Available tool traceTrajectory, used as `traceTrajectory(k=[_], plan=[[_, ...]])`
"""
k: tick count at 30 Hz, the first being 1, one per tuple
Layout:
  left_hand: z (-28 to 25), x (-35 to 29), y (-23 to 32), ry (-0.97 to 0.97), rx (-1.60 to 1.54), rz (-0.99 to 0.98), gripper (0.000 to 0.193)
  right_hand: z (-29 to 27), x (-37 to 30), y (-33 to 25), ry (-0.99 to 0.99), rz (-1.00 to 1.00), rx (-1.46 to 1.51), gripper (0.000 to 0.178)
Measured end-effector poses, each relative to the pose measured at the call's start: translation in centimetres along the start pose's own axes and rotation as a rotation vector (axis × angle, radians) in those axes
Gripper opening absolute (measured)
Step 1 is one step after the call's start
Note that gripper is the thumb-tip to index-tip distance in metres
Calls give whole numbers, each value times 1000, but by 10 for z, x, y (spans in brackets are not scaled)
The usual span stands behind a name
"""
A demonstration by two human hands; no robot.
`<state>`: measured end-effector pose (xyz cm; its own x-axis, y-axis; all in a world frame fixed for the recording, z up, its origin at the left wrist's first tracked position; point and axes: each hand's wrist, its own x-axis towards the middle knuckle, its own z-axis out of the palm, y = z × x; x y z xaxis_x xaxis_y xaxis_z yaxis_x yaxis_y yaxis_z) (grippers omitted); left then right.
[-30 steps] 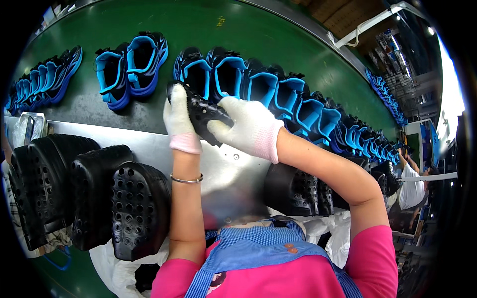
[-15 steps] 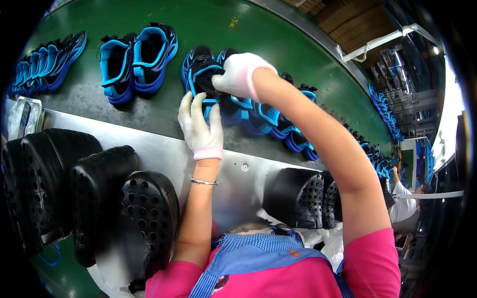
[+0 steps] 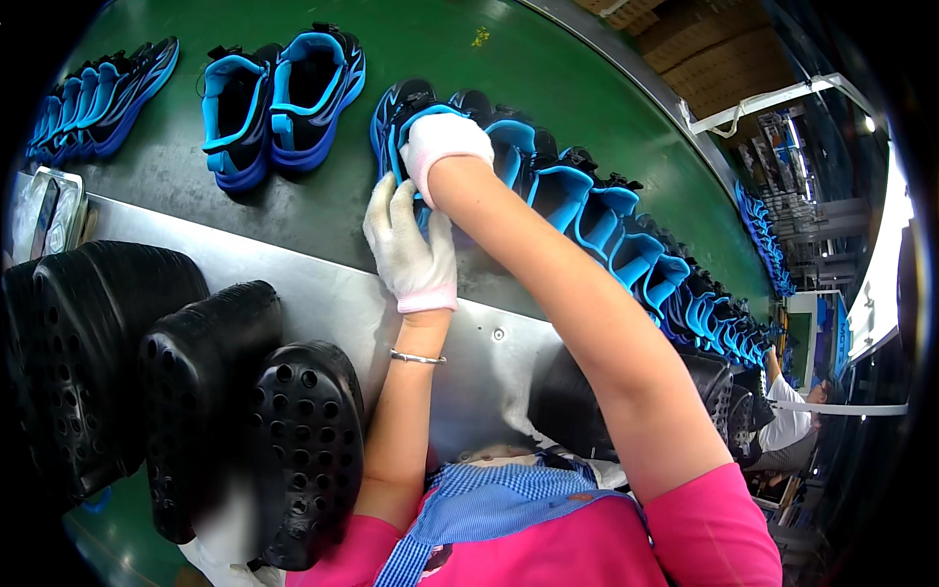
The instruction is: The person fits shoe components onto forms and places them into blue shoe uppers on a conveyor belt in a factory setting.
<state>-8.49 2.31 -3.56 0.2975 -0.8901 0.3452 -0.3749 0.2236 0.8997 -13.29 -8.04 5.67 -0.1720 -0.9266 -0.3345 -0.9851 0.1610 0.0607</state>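
A black and blue sneaker [image 3: 388,122] stands on the green surface, toe pointing away from me. My left hand [image 3: 409,240], in a white knitted glove, holds its heel, with the fingers along one side and the thumb on the other. My right hand [image 3: 448,147], also gloved in white, reaches down over the shoe's opening; its fingers are hidden by the back of the hand and the shoe. Close by on the right stands a long row of like sneakers [image 3: 562,191], heels toward me.
A sneaker pair [image 3: 284,108] stands to the left, with more sneakers [image 3: 103,103] farther left. A metal ledge [image 3: 293,249] runs along the near side. Black shoe-shaped forms with holed soles [image 3: 308,430] sit on both sides of me. Another person [image 3: 787,416] is at far right.
My right hand has moved left and down into the sneaker's opening. The left hand stays at the heel. The whole view has shifted slightly.
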Motion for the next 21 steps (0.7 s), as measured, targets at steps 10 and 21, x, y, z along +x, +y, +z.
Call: traceTrajectory(k=[10, 21], plan=[[-2, 0, -9, 54, 4, 47, 37, -40, -19, -23, -150, -159, -404, 33], [3, 0, -5, 64, -76, -10, 32, -17, 4, -5, 61, -176, -435, 20]])
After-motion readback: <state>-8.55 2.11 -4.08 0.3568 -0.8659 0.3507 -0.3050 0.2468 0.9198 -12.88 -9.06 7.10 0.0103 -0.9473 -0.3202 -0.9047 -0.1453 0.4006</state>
